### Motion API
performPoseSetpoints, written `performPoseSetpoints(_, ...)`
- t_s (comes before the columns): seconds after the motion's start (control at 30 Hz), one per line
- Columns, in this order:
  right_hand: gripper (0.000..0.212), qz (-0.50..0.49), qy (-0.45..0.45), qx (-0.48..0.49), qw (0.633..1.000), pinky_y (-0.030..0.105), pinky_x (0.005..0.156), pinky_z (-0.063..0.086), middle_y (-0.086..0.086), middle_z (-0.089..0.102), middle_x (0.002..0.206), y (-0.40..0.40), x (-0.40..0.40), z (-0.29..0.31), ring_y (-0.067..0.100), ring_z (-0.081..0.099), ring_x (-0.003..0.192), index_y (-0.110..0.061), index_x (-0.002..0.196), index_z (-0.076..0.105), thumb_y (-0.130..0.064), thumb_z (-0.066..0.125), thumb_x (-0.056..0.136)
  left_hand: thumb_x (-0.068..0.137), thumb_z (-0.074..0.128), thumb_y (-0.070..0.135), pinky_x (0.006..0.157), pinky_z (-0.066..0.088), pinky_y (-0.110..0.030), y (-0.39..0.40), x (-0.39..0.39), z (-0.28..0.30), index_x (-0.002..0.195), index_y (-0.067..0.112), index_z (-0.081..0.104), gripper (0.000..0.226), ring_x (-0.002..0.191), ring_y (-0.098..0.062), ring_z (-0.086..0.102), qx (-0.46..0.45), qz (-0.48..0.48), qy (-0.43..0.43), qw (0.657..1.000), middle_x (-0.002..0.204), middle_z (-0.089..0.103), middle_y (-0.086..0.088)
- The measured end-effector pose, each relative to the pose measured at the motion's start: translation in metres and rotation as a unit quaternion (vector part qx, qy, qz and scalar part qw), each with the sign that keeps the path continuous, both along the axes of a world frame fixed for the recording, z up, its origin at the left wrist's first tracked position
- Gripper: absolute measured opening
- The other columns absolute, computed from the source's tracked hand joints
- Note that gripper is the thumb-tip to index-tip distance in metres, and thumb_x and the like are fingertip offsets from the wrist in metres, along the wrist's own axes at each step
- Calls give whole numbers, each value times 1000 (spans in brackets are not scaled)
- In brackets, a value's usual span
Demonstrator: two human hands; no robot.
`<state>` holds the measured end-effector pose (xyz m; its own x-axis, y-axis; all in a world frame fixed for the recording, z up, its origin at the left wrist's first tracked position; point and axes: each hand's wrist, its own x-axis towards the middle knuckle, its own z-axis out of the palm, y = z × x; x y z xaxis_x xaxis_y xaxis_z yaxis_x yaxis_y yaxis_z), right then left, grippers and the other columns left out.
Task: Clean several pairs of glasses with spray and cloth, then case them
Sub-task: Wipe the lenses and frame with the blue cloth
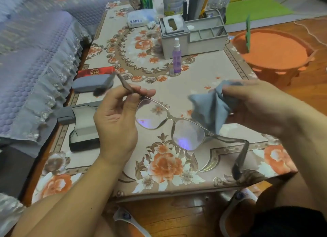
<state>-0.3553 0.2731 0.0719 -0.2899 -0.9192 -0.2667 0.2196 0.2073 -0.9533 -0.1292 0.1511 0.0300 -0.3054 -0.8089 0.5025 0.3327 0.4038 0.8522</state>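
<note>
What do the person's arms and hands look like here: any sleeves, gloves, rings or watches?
Both forearms are bare from the bottom of the picture up to the wrists, with no sleeves in sight. The left hand and the right hand wear no gloves. No ring, watch or bracelet shows on either, though the right hand is blurred.

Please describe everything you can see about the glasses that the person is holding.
The thin metal-framed glasses with clear lenses are held open above the floral tablecloth, both dark temples unfolded. The left hand pinches one temple near the hinge. The lenses show small violet reflections. The right hand holds a grey-blue cloth beside the frame's other end.
</note>
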Motion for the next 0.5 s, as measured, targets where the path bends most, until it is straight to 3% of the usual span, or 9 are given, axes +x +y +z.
performPoseSetpoints(0.07, 22, -11, -48, 40, 998, 37, 60, 60, 8, 74, 81, 2, 2, -4, 23, 72, 76, -7, 99, 64, -16, 45, 104, 102, 51, 2, 86, 56, -42, -2, 2, 3, 105, 9, 61, 12, 97, -37, 72, -13, 4, 4, 1000, 95, 69, -6)
performPoseSetpoints(0.13, 29, 36, -161, 71, 984, 39, 61, 62, 13, 75, 87, 3, 10, -8, 26, 75, 78, 0, 107, 63, -19, 40, 105, 102, 50, 0, 87, 56, -41, -4, 3, 4, 105, 9, 60, 14, 96, -35, 72, -27, 12, 3, 1000, 95, 70, -1)
performPoseSetpoints(0.2, 45, 147, -281, 68, 946, 52, 84, 60, 23, 71, 116, 4, 22, -14, 36, 71, 106, 10, 129, 59, -22, 39, 105, 102, 49, -2, 87, 55, -39, -6, 3, 4, 107, 10, 60, 17, 94, -31, 72, -42, 21, -2, 999, 94, 69, 0)
performPoseSetpoints(0.23, 46, 195, -316, 53, 927, 57, 99, 52, 26, 64, 130, 4, 26, -17, 39, 63, 121, 9, 138, 52, -21, 40, 106, 102, 49, -3, 86, 55, -39, -6, 3, 4, 109, 9, 59, 18, 92, -29, 72, -49, 25, -7, 998, 94, 68, -4)
performPoseSetpoints(0.3, 43, 222, -326, 28, 918, 56, 111, 42, 22, 59, 138, 2, 31, -20, 36, 56, 130, 5, 139, 51, -16, 50, 101, 102, 48, -3, 85, 55, -39, -5, 3, 4, 114, 7, 56, 17, 89, -29, 71, -63, 27, -16, 998, 94, 64, -12)
performPoseSetpoints(0.37, 42, 241, -311, 17, 919, 51, 112, 41, 19, 63, 134, 2, 36, -23, 32, 60, 125, 4, 136, 55, -11, 56, 96, 101, 48, -4, 84, 55, -39, -4, 4, 4, 117, 4, 54, 19, 88, -31, 70, -70, 21, -16, 997, 97, 62, -13)
performPoseSetpoints(0.5, 36, 276, -307, -1, 911, 43, 111, 42, 22, 65, 129, 3, 45, -27, 31, 64, 119, 8, 129, 61, -5, 41, 102, 101, 48, -6, 83, 56, -41, -2, 4, 6, 116, 9, 56, 23, 87, -36, 70, -82, 22, -21, 996, 98, 63, -12)
